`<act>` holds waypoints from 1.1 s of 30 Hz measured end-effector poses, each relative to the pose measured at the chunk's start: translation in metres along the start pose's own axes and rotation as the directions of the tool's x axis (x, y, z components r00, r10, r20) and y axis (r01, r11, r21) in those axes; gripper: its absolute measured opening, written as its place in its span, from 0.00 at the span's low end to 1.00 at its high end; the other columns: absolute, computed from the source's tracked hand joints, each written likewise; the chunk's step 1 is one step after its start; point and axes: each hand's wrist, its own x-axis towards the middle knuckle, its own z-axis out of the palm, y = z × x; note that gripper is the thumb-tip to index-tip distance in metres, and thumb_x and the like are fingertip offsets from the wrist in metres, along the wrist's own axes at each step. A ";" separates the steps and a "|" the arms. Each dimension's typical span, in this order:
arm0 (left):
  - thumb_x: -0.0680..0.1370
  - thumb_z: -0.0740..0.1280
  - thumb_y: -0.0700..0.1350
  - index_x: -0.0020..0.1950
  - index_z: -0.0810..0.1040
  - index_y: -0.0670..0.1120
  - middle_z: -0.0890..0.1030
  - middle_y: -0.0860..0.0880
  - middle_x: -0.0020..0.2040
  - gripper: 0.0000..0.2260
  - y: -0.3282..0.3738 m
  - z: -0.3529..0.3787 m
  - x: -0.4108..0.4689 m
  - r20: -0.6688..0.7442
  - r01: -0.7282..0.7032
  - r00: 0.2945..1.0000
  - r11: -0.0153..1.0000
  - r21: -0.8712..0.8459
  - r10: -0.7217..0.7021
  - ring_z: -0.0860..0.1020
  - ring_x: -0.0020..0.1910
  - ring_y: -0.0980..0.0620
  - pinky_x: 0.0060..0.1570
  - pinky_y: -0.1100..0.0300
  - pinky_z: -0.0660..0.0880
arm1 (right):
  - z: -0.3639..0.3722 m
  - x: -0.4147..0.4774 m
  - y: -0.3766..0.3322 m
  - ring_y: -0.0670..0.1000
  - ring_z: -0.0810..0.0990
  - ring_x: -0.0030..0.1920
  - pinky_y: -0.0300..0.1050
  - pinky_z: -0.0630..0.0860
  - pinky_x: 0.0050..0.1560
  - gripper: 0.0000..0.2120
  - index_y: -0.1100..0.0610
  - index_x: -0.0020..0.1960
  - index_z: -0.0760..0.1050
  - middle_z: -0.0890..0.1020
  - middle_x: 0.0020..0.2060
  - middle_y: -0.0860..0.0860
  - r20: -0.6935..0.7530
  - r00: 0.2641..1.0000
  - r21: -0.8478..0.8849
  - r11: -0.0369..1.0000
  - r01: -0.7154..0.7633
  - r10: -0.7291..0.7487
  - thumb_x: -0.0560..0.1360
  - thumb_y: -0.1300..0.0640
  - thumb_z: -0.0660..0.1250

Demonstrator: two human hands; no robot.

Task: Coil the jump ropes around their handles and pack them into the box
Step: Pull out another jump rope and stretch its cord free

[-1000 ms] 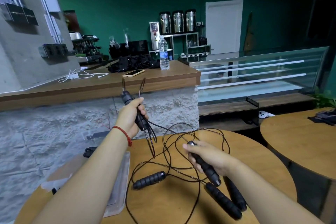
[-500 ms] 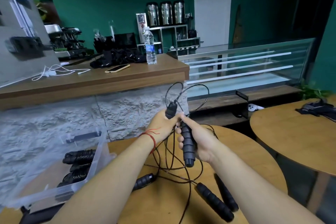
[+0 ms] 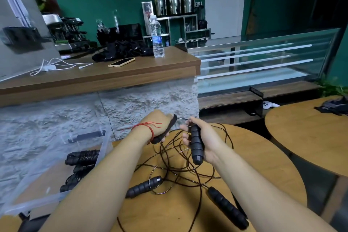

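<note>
Gripping the rope by its handles looks like the sound choice. Your left hand (image 3: pixel 158 123) is curled round one blurred black handle (image 3: pixel 165 130), and your right hand (image 3: pixel 207 137) is wrapped round a ribbed black foam handle (image 3: pixel 196 145) held nearly upright. The two are close together above the far side of the round wooden table (image 3: pixel 263 156). The foam probably gives a soft, sure hold and the handles seem light and stiff, so take them mid-length. The thin dark glossy cord (image 3: pixel 175 158) sags from your hands into a loose tangle on the table, and it is likely springy and slick. Pinch it close to a handle and keep it taut, or the turns may slip off. It crosses the cord of two more black ribbed handles (image 3: pixel 144 186) lying nearer you, so expect snags. To the left, the clear plastic box (image 3: pixel 47 167) already holds several coiled black ropes (image 3: pixel 82 156).
</note>
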 end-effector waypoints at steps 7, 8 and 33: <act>0.88 0.56 0.54 0.49 0.73 0.49 0.79 0.48 0.41 0.14 -0.017 0.047 -0.025 -0.075 -0.218 0.975 0.956 -0.194 0.208 0.78 0.37 0.50 0.39 0.53 0.77 | 0.022 0.003 0.017 0.57 0.88 0.46 0.52 0.84 0.46 0.17 0.58 0.62 0.81 0.89 0.50 0.57 -0.035 0.998 0.068 0.997 0.045 -0.043 0.85 0.46 0.65; 0.88 0.57 0.53 0.53 0.74 0.51 0.80 0.50 0.44 0.11 -0.017 0.050 -0.031 -0.124 -0.246 0.966 0.952 -0.180 0.226 0.78 0.40 0.51 0.42 0.54 0.75 | 0.024 0.002 0.018 0.59 0.88 0.48 0.54 0.85 0.48 0.17 0.58 0.63 0.81 0.88 0.52 0.59 -0.036 0.997 0.080 0.995 0.066 -0.063 0.85 0.46 0.66; 0.65 0.73 0.54 0.59 0.72 0.56 0.84 0.54 0.50 0.23 -0.007 0.038 -0.076 -0.098 -0.267 0.961 0.960 -0.085 0.259 0.84 0.48 0.52 0.52 0.48 0.82 | 0.040 -0.022 0.009 0.55 0.87 0.56 0.55 0.80 0.67 0.07 0.57 0.57 0.86 0.88 0.57 0.56 0.070 0.980 0.055 0.981 0.184 -0.187 0.81 0.57 0.72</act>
